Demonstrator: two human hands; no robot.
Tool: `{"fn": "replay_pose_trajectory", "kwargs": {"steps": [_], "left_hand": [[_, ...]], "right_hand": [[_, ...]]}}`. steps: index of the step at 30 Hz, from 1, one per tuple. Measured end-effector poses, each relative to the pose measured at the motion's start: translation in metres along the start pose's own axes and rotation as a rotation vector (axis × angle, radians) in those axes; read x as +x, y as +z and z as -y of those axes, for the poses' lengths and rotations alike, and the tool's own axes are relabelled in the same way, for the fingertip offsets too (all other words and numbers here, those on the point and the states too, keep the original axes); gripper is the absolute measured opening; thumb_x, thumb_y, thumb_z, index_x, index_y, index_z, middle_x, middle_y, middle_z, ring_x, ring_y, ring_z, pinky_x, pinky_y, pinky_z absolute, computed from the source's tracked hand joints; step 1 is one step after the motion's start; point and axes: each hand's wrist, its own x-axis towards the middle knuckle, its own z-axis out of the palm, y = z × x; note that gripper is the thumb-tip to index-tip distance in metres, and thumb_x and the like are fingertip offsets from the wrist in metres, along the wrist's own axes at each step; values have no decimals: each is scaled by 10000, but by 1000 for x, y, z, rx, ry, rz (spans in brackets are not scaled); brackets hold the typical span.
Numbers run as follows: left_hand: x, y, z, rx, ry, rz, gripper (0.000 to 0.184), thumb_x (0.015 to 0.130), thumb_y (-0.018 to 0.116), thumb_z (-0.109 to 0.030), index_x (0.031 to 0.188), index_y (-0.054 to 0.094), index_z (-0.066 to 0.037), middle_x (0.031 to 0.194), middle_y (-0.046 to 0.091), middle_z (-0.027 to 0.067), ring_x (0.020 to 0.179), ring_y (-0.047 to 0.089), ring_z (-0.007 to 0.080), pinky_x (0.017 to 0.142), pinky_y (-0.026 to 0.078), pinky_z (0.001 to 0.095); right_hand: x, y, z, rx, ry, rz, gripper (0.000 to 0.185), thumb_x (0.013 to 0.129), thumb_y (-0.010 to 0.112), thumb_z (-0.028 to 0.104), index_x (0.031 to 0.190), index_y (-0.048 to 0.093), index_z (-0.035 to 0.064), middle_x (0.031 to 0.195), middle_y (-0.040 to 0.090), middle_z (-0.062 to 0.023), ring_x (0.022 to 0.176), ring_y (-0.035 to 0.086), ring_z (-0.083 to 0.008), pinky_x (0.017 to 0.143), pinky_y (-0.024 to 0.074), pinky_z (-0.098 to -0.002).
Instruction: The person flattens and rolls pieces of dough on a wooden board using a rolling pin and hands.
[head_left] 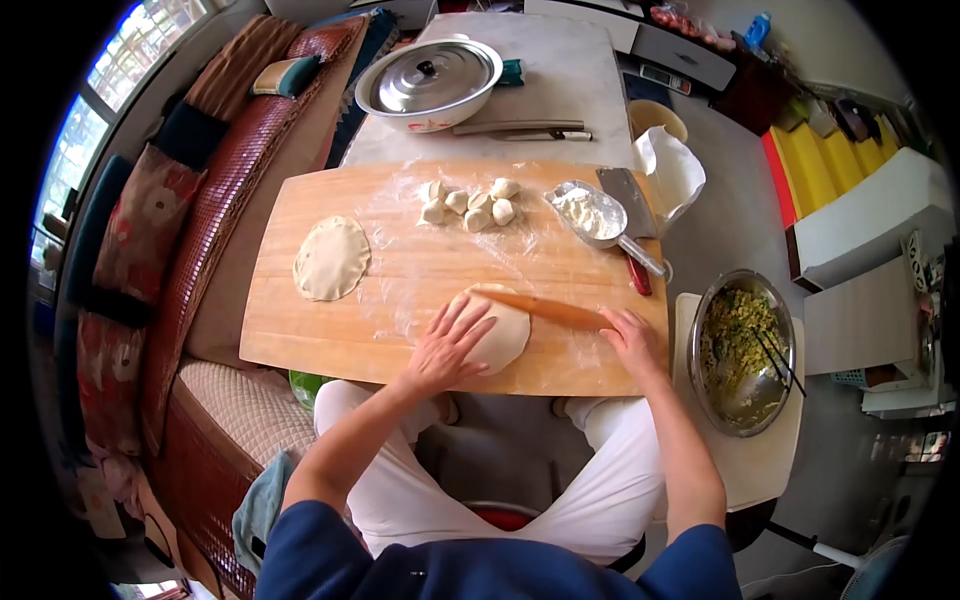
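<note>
A flat round of dough (507, 345) lies near the front edge of the floured wooden board (300, 345). My left hand (450, 342) rests on the left part of this round, its fingers spread. In my right hand (632, 338) is the right end of a wooden rolling pin (560, 311), whose other end lies across the top of the dough. Farther left on the board sits a filled, crimped flatbread (332, 259). Several small dough balls (478, 207) are grouped toward the back.
Right of the dough balls are a metal scoop of flour (590, 213) and a cleaver (627, 195) with a red handle. A lidded basin (428, 85) stands behind the board. Beside my right arm, a steel bowl (707, 385) holds chopped filling and chopsticks.
</note>
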Motion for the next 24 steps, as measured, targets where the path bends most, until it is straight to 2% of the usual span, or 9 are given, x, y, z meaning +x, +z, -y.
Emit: {"fn": "replay_pose_trajectory", "kwargs": {"steps": [2,3,10,13,17,20,22,23,24], "left_hand": [[-27,13,-18,-13,-93,25,924,813,687,-543,1545,327,-109,1630,271,87,1520,189,349,1220,165,551],[-32,16,-22,-19,-140,32,944,811,683,-550,1551,312,-97,1630,269,94,1519,188,352,1218,172,550],[39,39,25,93,-415,-185,949,832,662,-571,1547,301,-62,1621,279,107,1492,248,362,1196,232,534],[43,30,15,104,-423,-152,962,822,665,-590,1540,312,-56,1616,290,107,1488,256,366,1192,243,533],[-20,21,-53,7,-278,-14,999,801,657,-631,1545,312,-59,1626,275,102,1505,224,364,1199,231,533],[-40,20,-72,-61,-257,71,999,810,653,-623,1554,294,-60,1639,244,113,1515,192,372,1205,212,537],[-31,18,-64,-103,-288,61,968,828,669,-578,1552,294,-57,1640,241,116,1512,193,378,1204,214,538],[-22,17,-55,-152,-357,-60,911,850,668,-514,1547,301,-56,1636,248,121,1511,199,374,1205,215,533],[-9,19,-41,-200,-424,-182,856,872,667,-449,1542,308,-56,1633,254,126,1510,204,370,1206,215,527]], "right_hand": [[1,-3,12,-23,-161,51,356,817,746,192,1163,679,139,1009,659,-78,1004,622,-294,863,490,-409],[3,3,17,-21,-142,132,338,821,743,189,1151,681,152,1060,639,-57,1054,592,-285,894,465,-420],[73,36,15,-279,-127,-50,357,835,740,202,1186,679,201,1275,593,-32,1228,513,-261,1030,384,-453],[73,45,3,-224,-151,-66,379,832,742,193,1204,677,227,1345,576,-24,1288,488,-249,1083,349,-473],[18,35,3,-228,-201,10,422,780,778,155,1185,679,219,1334,581,-27,1291,494,-243,1111,327,-497],[-1,17,20,-180,-215,30,435,758,792,141,1172,678,208,1308,589,-13,1276,506,-241,1089,351,-465],[-1,13,19,-130,-151,187,402,776,779,152,1165,680,181,1251,618,-31,1238,536,-245,1052,387,-431],[-1,9,18,-106,-118,259,387,786,773,158,1161,681,168,1222,633,-40,1220,551,-247,1034,405,-413],[-1,6,15,-41,-95,202,375,801,765,168,1166,680,149,1191,646,-56,1179,574,-259,998,428,-401]]}}
